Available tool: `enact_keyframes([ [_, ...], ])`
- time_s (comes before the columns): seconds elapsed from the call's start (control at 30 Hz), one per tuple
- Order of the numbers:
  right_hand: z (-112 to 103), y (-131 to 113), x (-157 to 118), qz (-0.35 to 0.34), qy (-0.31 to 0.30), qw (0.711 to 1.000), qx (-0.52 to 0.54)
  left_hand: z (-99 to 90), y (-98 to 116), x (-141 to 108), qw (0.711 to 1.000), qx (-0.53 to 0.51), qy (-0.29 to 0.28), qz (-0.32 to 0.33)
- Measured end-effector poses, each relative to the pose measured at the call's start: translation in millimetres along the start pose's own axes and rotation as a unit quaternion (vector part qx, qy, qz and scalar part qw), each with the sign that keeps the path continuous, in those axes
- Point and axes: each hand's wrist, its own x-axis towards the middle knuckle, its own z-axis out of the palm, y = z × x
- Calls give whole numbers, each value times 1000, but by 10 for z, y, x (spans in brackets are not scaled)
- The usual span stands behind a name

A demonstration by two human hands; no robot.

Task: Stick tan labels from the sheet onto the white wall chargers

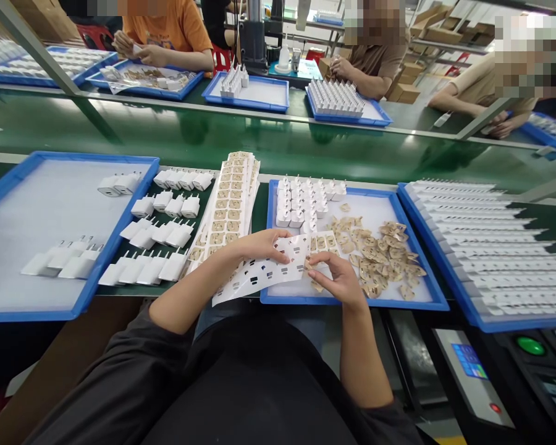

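Here, our right hand (336, 277) pinches a small tan label (307, 264) between thumb and fingertips, at the edge of a white perforated label sheet (294, 267). Our left hand (269, 246) grips the same sheet along its upper edge, thumb on top; we cannot tell how the fingers beneath it lie. Much of the sheet shows only cut-out holes, while tan labels fill its right end. That end hangs over the middle blue tray (352, 302), and the other reaches left past the tray's rim.

Inside that tray we see white plug adapters (299, 201) grouped upright at the back left, and a loose heap of tan pieces (384, 256) on the right. Left of the tray lies a stack of label sheets (231, 198), with rows of white chargers (162, 233) beside it. Further left, another blue tray (81, 296) holds a few more chargers; on our right, a third blue tray (438, 272) carries close-set rows of white pieces. Beyond the green conveyor (269, 148), a co-worker in an orange shirt (167, 28) handles something small and white.
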Motion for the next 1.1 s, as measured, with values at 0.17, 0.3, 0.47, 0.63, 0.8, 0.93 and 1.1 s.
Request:
enact_keyframes([
  [0.17,-29,51,-52,13,0,999,50,7,48,-28,967,242,68,-40],
  [0.3,-28,28,-69,2,9,995,95,58,141,-49,921,371,111,-30],
  [0.47,17,30,-75,18,14,997,75,135,320,152,789,548,228,156],
  [0.63,24,23,-38,14,32,999,35,101,330,540,705,620,146,312],
  [0.8,35,-35,34,-7,34,999,-4,61,276,617,725,603,138,304],
  [0.93,44,-30,34,31,21,999,-28,-32,343,313,802,502,186,265],
  [1.1,35,53,2,34,75,997,-10,-37,292,-263,922,138,281,228],
])
